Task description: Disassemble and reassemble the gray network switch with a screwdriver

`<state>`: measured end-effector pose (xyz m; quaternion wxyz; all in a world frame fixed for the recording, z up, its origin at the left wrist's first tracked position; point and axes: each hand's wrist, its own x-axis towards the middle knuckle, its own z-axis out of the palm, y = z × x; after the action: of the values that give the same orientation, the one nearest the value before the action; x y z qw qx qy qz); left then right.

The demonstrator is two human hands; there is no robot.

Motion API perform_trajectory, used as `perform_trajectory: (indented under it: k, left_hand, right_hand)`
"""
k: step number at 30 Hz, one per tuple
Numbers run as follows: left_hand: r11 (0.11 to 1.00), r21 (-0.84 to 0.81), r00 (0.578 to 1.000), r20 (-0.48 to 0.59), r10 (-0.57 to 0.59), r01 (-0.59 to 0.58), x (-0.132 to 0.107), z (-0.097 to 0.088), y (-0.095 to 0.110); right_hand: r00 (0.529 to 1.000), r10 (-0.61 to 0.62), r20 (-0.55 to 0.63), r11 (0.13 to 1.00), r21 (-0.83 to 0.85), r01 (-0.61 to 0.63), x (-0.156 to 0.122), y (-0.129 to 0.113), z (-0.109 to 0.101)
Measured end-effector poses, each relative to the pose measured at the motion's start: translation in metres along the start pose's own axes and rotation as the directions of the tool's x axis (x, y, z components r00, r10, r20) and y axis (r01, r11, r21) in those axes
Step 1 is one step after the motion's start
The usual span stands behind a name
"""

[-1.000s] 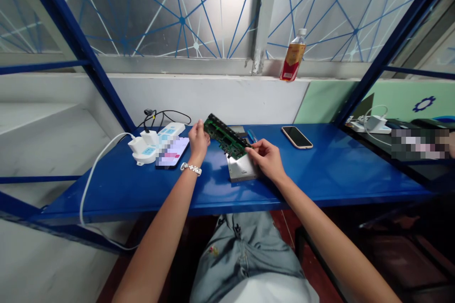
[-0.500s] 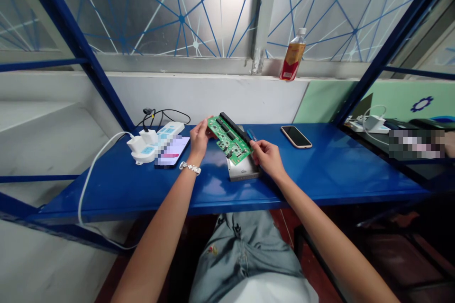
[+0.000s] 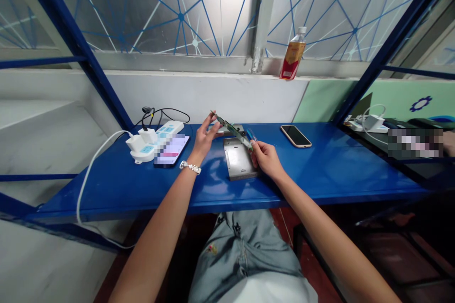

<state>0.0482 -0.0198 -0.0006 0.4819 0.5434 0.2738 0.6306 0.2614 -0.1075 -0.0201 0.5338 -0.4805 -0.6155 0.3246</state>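
Both my hands hold a green circuit board (image 3: 232, 129) above the blue bench (image 3: 320, 175), and it shows almost edge-on. My left hand (image 3: 204, 139) pinches its far left end with fingers partly spread. My right hand (image 3: 265, 158) grips its near right end with curled fingers. Directly below the board lies a grey metal case (image 3: 239, 163), flat on the bench between my hands. A bracelet sits on my left wrist.
A white power strip (image 3: 149, 144) with plugs and cables and a phone (image 3: 172, 149) lie to the left. Another phone (image 3: 295, 136) lies to the right, a blue pen (image 3: 251, 133) beside the case. A bottle (image 3: 292, 54) stands on the window sill. Blue frame posts flank the bench.
The board has been turned from showing its green face to nearly edge-on and lifted slightly toward the back, which uncovers the metal case beneath it. Both hands kept their hold.
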Motion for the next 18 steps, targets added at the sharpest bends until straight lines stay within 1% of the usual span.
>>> perform_trajectory:
  k: [5, 9, 12, 16, 18]
  left_hand:
    - [0.983, -0.091, 0.982, 0.113, -0.151, 0.161, -0.007, 0.011, -0.001]
    - [0.944, -0.17, 0.94, 0.245, -0.238, 0.283, -0.012, 0.018, 0.005]
    - [0.916, -0.211, 0.912, 0.31, -0.269, 0.342, -0.013, 0.02, 0.01]
    - [0.897, -0.194, 0.871, 0.387, -0.302, 0.397, -0.012, 0.02, 0.011]
    - [0.892, -0.193, 0.861, 0.406, -0.307, 0.409, -0.012, 0.02, 0.011]
  right_hand:
    - [0.999, 0.001, 0.046, 0.997, -0.071, 0.002, -0.003, 0.002, 0.003]
    - [0.999, -0.006, 0.044, 0.991, -0.135, 0.012, -0.003, 0.006, 0.003]
    - [0.999, -0.013, 0.052, 0.989, -0.149, 0.021, -0.003, 0.008, 0.003]
    - [0.998, -0.016, 0.054, 0.988, -0.153, 0.024, -0.002, 0.009, 0.004]
    - [0.998, -0.021, 0.057, 0.987, -0.16, 0.03, -0.001, 0.008, 0.004]
